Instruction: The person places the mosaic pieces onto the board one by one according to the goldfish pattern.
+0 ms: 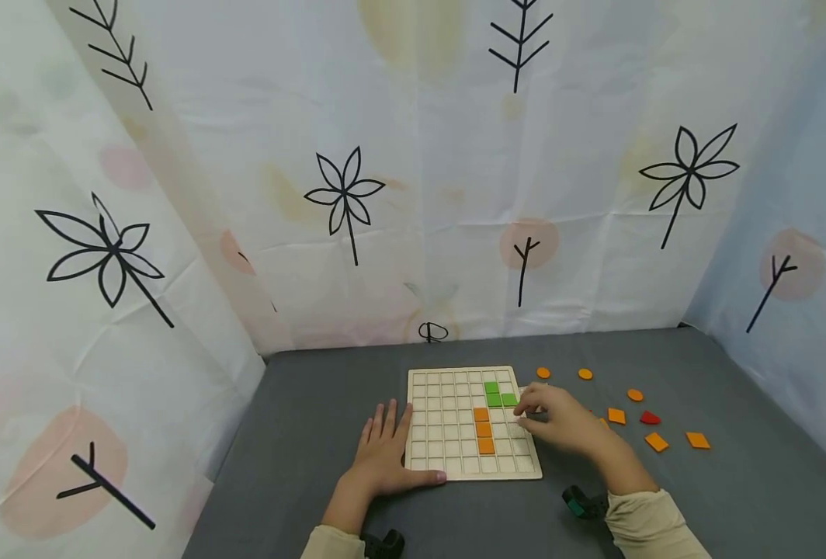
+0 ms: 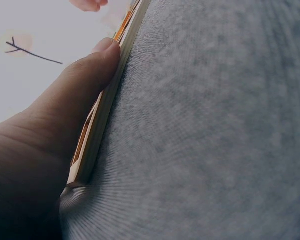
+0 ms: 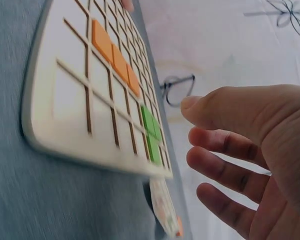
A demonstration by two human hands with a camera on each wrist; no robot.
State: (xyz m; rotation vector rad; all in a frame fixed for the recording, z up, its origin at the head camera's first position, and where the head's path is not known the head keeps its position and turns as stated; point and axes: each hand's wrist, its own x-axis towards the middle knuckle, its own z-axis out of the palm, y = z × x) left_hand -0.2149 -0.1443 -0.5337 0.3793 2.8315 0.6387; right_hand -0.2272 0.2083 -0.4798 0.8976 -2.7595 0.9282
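A pale wooden grid board [image 1: 441, 435] lies on the grey table. Three green square tiles [image 1: 493, 400] sit in its cells toward the back right, and three orange square tiles [image 1: 483, 429] form a column nearer the front. My left hand [image 1: 383, 454] is spread at the board's left side, its thumb [image 2: 107, 52] resting on the near edge. Over the right edge of the board hovers my right hand [image 1: 560, 419], fingers loosely bent. In the right wrist view, a gap shows between its thumb [image 3: 205, 110] and fingers, with nothing between them.
Right of the board lie loose orange discs [image 1: 584, 374], orange squares [image 1: 656, 442] and a red piece [image 1: 650, 418]. A pale card-like strip [image 3: 162, 205] is beyond the board's right edge. Patterned cloth [image 1: 441, 264] hangs behind and at both sides of the grey surface [image 1: 301, 435].
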